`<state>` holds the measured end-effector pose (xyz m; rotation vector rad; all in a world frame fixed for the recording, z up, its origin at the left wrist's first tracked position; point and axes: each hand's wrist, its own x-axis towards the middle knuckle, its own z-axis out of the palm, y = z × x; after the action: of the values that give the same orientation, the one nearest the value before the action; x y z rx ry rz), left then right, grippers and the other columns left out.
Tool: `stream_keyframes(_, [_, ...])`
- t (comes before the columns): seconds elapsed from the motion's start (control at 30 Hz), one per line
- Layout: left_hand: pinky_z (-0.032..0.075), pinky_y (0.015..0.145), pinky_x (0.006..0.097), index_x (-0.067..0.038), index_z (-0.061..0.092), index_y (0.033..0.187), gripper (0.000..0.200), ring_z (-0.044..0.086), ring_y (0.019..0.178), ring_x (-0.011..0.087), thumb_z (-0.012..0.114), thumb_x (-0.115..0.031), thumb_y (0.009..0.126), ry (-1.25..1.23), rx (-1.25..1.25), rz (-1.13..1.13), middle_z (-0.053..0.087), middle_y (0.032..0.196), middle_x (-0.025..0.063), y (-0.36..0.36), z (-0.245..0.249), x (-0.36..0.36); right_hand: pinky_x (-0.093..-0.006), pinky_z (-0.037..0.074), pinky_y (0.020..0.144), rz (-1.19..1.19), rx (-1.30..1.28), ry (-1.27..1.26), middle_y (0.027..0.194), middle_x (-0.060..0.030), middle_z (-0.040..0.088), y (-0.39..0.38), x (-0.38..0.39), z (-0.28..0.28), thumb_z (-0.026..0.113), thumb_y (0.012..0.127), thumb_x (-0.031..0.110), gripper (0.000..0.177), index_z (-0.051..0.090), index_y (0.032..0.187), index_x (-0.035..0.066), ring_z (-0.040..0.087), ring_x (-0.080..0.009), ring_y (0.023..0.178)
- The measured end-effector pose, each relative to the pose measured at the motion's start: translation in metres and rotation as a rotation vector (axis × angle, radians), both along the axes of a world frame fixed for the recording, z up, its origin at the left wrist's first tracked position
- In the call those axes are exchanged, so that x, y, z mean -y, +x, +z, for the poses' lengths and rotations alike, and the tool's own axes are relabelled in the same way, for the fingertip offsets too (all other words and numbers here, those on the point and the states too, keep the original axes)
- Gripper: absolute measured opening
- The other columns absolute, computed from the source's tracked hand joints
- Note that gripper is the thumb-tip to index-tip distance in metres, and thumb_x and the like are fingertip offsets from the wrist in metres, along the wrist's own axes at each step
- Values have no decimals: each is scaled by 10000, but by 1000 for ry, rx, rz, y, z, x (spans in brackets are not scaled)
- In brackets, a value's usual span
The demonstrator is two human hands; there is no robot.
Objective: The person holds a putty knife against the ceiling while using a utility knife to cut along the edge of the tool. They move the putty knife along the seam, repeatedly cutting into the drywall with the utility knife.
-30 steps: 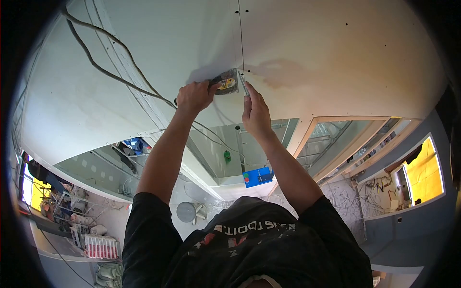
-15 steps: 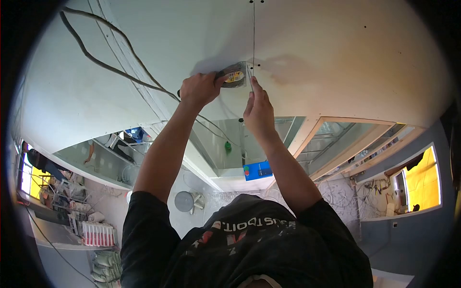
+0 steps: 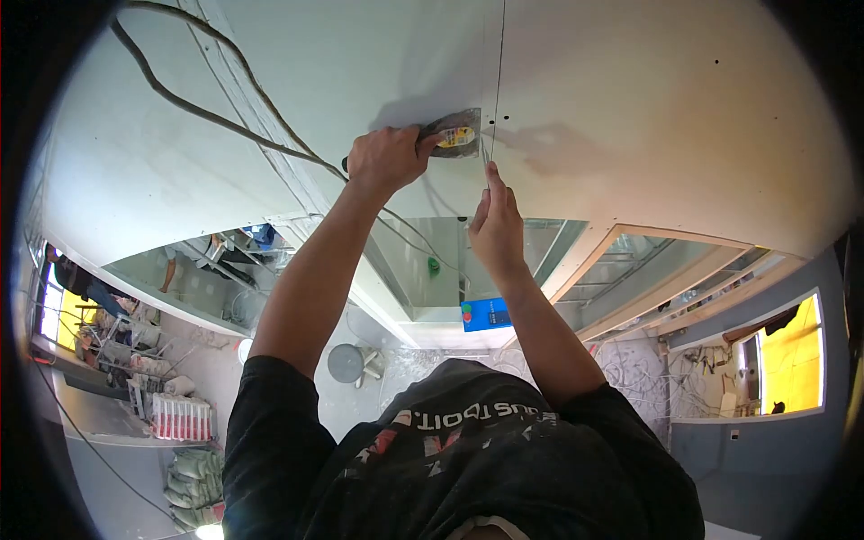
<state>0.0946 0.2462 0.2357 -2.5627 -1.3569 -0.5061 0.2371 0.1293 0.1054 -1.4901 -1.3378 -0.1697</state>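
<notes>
My left hand [image 3: 387, 162] is closed round the handle of a putty knife [image 3: 457, 135] with a yellow label. Its wide, smeared blade points right, close to a thin dark seam [image 3: 499, 67] in the pale panel [image 3: 612, 81]. In my right hand [image 3: 498, 220], fingers pinch a thin tool [image 3: 486, 151] seen edge-on, its tip near the blade's edge. I cannot tell what kind of tool it is. Two dark holes [image 3: 506, 117] lie beside the seam, just right of the blade.
Loose cables [image 3: 216, 117] hang across the panel at left. Below are a blue box [image 3: 486, 314], timber framing [image 3: 621, 261] and a round grey stool [image 3: 346, 364]. Stacked sacks [image 3: 193, 481] stand at lower left, and another person [image 3: 171, 265] is partly visible at left.
The view has shifted, so the panel and both hands appear farther right. My right hand and its thin tool have drawn back from the holes; my left hand still holds the putty knife.
</notes>
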Motion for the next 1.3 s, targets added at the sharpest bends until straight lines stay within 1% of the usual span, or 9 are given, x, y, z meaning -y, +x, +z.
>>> stream_keyframes(0.5, [597,727,503,-99,751,958,558,749,839,354,480,-581,1033,-50,30,-3,758,857,138,1,3,2,-491,577,872,-30,-22,-73,1162,-258,659,-2,15,-15,514,1027,31,472,443,1493,47,673,-435,1057])
stream_keyframes(0.67, [595,734,505,-101,754,950,558,746,838,360,484,-583,1030,33,93,-47,756,853,141,-3,1,3,-490,553,917,-92,-105,-357,1169,-276,668,-5,61,-27,518,1021,32,445,489,1465,36,669,-440,1085])
stream_keyframes(0.7, [595,736,504,-102,756,950,563,746,838,359,480,-586,1030,11,64,-29,756,853,140,-3,2,4,-490,553,917,-96,-90,-340,1169,-276,668,1,65,-27,518,1021,32,445,489,1465,36,669,-440,1085])
stream_keyframes(0.77, [594,740,503,-105,759,970,569,746,836,356,466,-589,1032,-41,18,-13,759,860,137,-3,3,1,-473,547,938,-88,-70,-29,1219,-284,666,5,76,-22,523,1023,42,431,506,1454,29,665,-443,1125])
stream_keyframes(0.8, [594,740,503,-105,759,970,569,746,836,356,466,-589,1032,-41,12,-23,759,860,137,-4,1,1,-473,547,938,-97,-75,-28,1219,-284,666,7,76,-21,523,1023,42,431,506,1454,29,665,-443,1125])
stream_keyframes(0.87, [592,747,520,-86,756,948,599,745,847,362,470,-605,1031,-58,46,-40,751,836,149,-3,0,-2,-509,557,883,-85,-25,110,1163,-258,659,13,75,2,528,1023,50,478,466,1497,75,667,-447,1041])
stream_keyframes(1.13, [589,767,529,-78,748,1016,605,742,881,374,455,-607,1034,-38,16,-26,754,885,171,-4,4,6,-518,568,785,-11,6,146,1058,-201,631,12,36,43,538,1029,83,499,442,1511,165,675,-410,906])
stream_keyframes(1.17, [588,776,530,-79,747,1029,607,742,888,376,455,-610,1032,-30,11,-27,755,895,176,-3,4,7,-464,547,955,11,-67,33,1323,-240,629,12,35,52,510,1048,91,418,492,1465,70,653,-423,1148])
stream_keyframes(1.3, [586,795,528,-88,750,1038,607,741,896,378,453,-617,1030,-62,4,6,755,908,180,-3,7,10,-474,550,921,18,-69,2,1273,-240,641,13,18,58,511,1047,90,423,488,1469,87,661,-425,1104])
